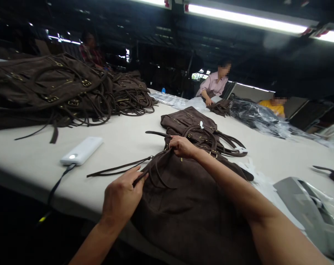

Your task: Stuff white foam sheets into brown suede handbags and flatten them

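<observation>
At the near edge of the pale table [122, 140], the left hand [121, 197] pinches a thin brown strap [114, 170] while the right hand [183, 146] grips the handles of the dark brown suede bag [189, 206], open tabletop lying left toward a white power bank [82, 150].

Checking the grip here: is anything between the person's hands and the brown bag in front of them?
Nothing visible. The left hand pinches a strap of the brown bag, and the right hand grips its handles directly.
</observation>
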`<state>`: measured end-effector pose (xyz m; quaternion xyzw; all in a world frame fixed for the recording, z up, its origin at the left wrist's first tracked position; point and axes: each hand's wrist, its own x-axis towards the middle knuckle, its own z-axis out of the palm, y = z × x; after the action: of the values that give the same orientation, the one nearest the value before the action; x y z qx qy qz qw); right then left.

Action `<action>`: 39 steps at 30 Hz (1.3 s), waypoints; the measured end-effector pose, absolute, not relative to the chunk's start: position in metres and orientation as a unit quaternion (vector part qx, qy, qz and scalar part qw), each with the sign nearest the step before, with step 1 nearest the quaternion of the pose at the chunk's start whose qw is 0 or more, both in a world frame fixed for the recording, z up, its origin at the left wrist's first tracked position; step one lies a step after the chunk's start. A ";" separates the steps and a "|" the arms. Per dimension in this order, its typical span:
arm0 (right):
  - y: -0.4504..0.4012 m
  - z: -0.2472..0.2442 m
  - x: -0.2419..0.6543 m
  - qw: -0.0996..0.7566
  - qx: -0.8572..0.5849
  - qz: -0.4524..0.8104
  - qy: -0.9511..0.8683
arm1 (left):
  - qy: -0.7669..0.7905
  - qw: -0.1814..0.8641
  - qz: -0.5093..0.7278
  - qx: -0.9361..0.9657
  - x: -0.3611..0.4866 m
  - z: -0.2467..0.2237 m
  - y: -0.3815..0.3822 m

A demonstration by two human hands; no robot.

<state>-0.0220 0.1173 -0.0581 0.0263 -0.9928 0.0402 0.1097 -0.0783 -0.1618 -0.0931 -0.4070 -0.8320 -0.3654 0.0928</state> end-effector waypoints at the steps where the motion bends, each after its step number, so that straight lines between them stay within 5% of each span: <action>1: 0.116 -0.055 -0.019 0.099 0.039 0.032 -0.994 | -0.866 0.070 -0.290 -0.400 -0.073 -0.087 -0.164; 5: 0.112 -0.053 -0.015 0.043 0.078 -0.032 -0.996 | -0.910 -0.058 -0.127 -0.390 -0.068 -0.070 -0.171; 14: 0.107 -0.068 -0.054 0.003 -0.002 0.083 -0.997 | -0.866 -0.181 -0.309 -0.349 -0.066 -0.094 -0.184; 24: 0.121 -0.093 -0.065 0.004 -0.071 0.218 -0.973 | -0.857 -0.073 -0.436 -0.264 -0.054 -0.121 -0.182; 33: 0.114 -0.129 -0.037 0.118 -0.133 0.152 -0.972 | -0.757 0.181 -0.522 -0.350 -0.050 -0.159 -0.181; 39: 0.113 -0.124 -0.045 0.104 -0.145 0.096 -0.979 | -0.715 0.173 -0.564 -0.376 -0.049 -0.172 -0.182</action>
<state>-0.0446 0.1135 -0.1241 -0.1453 -0.9792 0.0957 0.1040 -0.0492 -0.1816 -0.1723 -0.3759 -0.7150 -0.5635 0.1728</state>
